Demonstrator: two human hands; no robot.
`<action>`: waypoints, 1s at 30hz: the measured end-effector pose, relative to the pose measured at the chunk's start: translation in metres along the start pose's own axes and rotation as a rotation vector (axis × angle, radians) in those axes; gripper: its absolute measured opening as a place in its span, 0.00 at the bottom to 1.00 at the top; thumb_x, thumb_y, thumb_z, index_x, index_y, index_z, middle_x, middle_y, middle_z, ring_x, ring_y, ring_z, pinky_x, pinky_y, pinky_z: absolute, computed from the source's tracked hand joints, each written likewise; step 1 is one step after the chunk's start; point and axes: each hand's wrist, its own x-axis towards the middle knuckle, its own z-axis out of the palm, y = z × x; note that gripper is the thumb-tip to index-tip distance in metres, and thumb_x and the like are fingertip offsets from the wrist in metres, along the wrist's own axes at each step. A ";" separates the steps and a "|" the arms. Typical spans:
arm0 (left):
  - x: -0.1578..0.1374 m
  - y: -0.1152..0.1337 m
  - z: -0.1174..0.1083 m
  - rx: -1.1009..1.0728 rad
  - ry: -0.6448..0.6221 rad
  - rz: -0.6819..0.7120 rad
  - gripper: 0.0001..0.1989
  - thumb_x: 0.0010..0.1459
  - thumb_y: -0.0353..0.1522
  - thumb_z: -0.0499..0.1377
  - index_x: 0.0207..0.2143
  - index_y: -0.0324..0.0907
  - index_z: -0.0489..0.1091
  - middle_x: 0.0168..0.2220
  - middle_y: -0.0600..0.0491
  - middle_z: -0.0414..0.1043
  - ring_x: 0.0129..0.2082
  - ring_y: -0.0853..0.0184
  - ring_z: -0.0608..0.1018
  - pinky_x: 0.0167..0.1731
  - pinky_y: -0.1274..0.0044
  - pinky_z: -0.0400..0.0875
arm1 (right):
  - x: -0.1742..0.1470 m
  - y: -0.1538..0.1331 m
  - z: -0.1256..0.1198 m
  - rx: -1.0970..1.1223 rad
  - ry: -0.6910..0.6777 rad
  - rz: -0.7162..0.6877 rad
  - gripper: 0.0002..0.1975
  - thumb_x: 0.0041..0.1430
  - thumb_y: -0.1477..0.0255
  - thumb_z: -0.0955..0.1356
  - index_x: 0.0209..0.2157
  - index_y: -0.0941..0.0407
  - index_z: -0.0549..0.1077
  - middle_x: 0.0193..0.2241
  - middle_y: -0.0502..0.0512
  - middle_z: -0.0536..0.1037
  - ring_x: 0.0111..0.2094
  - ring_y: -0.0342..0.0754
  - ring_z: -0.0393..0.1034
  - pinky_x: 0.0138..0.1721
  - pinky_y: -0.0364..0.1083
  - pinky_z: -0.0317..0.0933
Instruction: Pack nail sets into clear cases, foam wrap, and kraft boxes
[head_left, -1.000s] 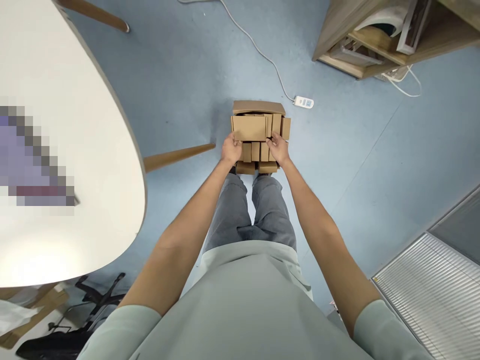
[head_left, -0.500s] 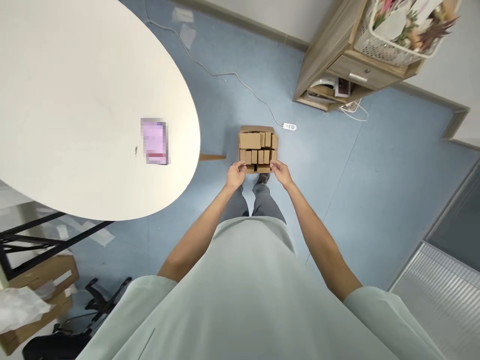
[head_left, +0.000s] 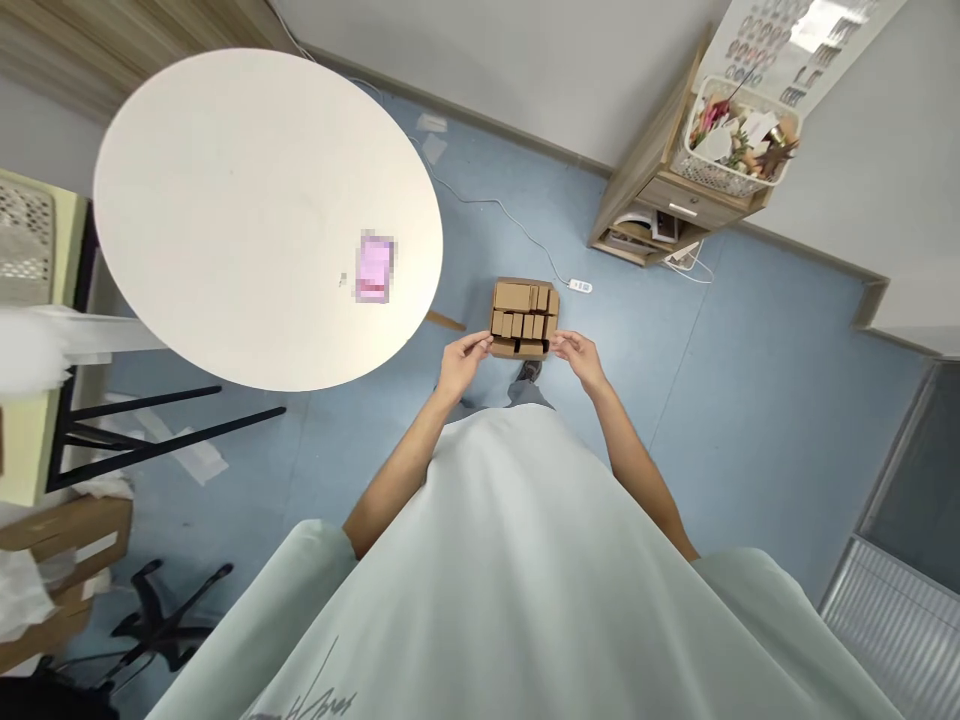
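Below me on the blue floor sits an open cardboard box [head_left: 502, 347], packed with several small brown cartons [head_left: 513, 296] in rows. My left hand [head_left: 459, 366] is at the box's near left corner, fingers stretched toward it and holding nothing that I can see. At the near right corner is my right hand [head_left: 582, 358], its fingers loosely apart. Both sets of fingertips overlap the box's edge in the picture; the hands look higher than the box, and contact cannot be made out. One shoe [head_left: 530, 371] shows just behind the box.
A white oval table [head_left: 262, 200] stands at the left, with a blurred pink item [head_left: 374, 268] on it. Beyond the box lies a power strip [head_left: 580, 286] with its cable. A wooden cabinet [head_left: 645, 180] carries a basket [head_left: 724, 175]. A black chair base [head_left: 161, 620] is at lower left.
My view has risen: the table and box look smaller. Both hands look larger and a little farther apart, while the box stays on the floor.
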 end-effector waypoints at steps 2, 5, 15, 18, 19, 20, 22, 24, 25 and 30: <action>-0.009 0.005 -0.013 -0.018 -0.009 0.037 0.24 0.62 0.47 0.71 0.53 0.40 0.86 0.55 0.40 0.88 0.53 0.50 0.89 0.63 0.55 0.82 | -0.013 -0.007 0.010 -0.012 0.013 -0.020 0.23 0.58 0.52 0.79 0.48 0.52 0.82 0.52 0.61 0.90 0.53 0.56 0.85 0.65 0.61 0.77; -0.023 0.009 -0.036 -0.048 -0.019 0.087 0.27 0.60 0.50 0.72 0.52 0.40 0.86 0.52 0.41 0.89 0.51 0.51 0.89 0.62 0.55 0.83 | -0.032 -0.013 0.034 -0.020 0.039 -0.058 0.25 0.57 0.49 0.80 0.48 0.52 0.82 0.52 0.61 0.90 0.52 0.55 0.86 0.65 0.60 0.77; -0.085 -0.013 -0.191 -0.167 0.025 0.163 0.25 0.62 0.49 0.71 0.53 0.42 0.85 0.46 0.45 0.88 0.49 0.54 0.89 0.58 0.59 0.84 | -0.101 -0.026 0.194 -0.106 -0.028 -0.194 0.33 0.56 0.41 0.80 0.51 0.51 0.83 0.54 0.64 0.89 0.56 0.59 0.86 0.66 0.61 0.77; -0.107 -0.023 -0.250 -0.200 0.086 0.159 0.22 0.63 0.46 0.70 0.53 0.43 0.84 0.45 0.45 0.87 0.48 0.55 0.89 0.57 0.61 0.85 | -0.119 -0.026 0.253 -0.144 -0.070 -0.221 0.34 0.57 0.40 0.79 0.53 0.51 0.83 0.55 0.64 0.89 0.56 0.59 0.86 0.66 0.61 0.77; -0.115 -0.026 -0.269 -0.213 0.108 0.160 0.21 0.63 0.45 0.69 0.53 0.43 0.84 0.44 0.46 0.86 0.48 0.55 0.89 0.56 0.61 0.85 | -0.125 -0.026 0.272 -0.159 -0.083 -0.225 0.34 0.57 0.40 0.79 0.53 0.51 0.83 0.55 0.64 0.89 0.56 0.59 0.86 0.66 0.61 0.77; -0.123 -0.028 -0.288 -0.228 0.133 0.163 0.20 0.63 0.44 0.69 0.53 0.43 0.84 0.43 0.47 0.86 0.47 0.56 0.88 0.55 0.62 0.85 | -0.131 -0.026 0.290 -0.174 -0.100 -0.226 0.34 0.57 0.39 0.79 0.53 0.51 0.83 0.56 0.64 0.89 0.56 0.59 0.86 0.66 0.61 0.77; -0.137 -0.033 -0.322 -0.263 0.203 0.173 0.19 0.63 0.42 0.67 0.53 0.44 0.85 0.42 0.48 0.85 0.45 0.58 0.88 0.54 0.63 0.84 | -0.141 -0.028 0.326 -0.203 -0.149 -0.228 0.35 0.57 0.39 0.79 0.53 0.51 0.84 0.56 0.64 0.89 0.56 0.59 0.86 0.66 0.62 0.78; -0.148 -0.037 -0.353 -0.303 0.292 0.182 0.18 0.64 0.40 0.64 0.52 0.45 0.85 0.40 0.50 0.84 0.44 0.59 0.87 0.52 0.65 0.84 | -0.150 -0.032 0.360 -0.237 -0.218 -0.229 0.34 0.58 0.39 0.79 0.53 0.51 0.84 0.56 0.64 0.89 0.57 0.60 0.86 0.66 0.62 0.77; -0.153 -0.040 -0.367 -0.323 0.337 0.183 0.18 0.64 0.39 0.63 0.52 0.45 0.85 0.40 0.50 0.83 0.43 0.60 0.87 0.52 0.66 0.83 | -0.153 -0.035 0.377 -0.256 -0.252 -0.231 0.33 0.59 0.40 0.79 0.53 0.51 0.84 0.56 0.64 0.89 0.57 0.60 0.85 0.67 0.63 0.77; -0.168 -0.050 -0.425 -0.410 0.499 0.146 0.17 0.64 0.37 0.61 0.51 0.44 0.85 0.38 0.51 0.81 0.41 0.62 0.85 0.50 0.68 0.82 | -0.159 -0.049 0.456 -0.331 -0.399 -0.243 0.30 0.62 0.41 0.78 0.52 0.50 0.85 0.57 0.63 0.88 0.57 0.61 0.85 0.67 0.63 0.76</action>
